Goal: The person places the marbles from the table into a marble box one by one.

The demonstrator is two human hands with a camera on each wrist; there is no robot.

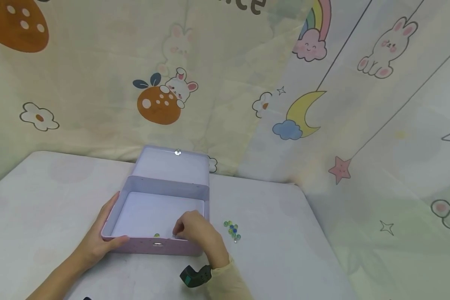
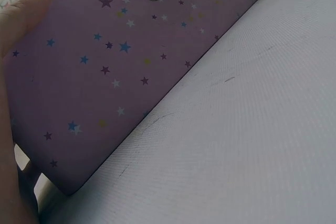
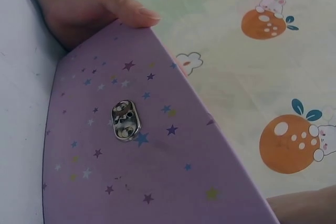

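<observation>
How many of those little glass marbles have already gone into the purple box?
1 shows: a green marble lying on the floor of the purple box, near the front wall. The right hand reaches over that wall beside it and may hide more.

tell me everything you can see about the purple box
The purple box is a shallow lilac case dotted with small coloured stars, a metal clasp plate on its front wall. It sits on the white table, lid tilted back, one green marble inside. The left hand grips its left corner; the right hand reaches over the front rim.
</observation>
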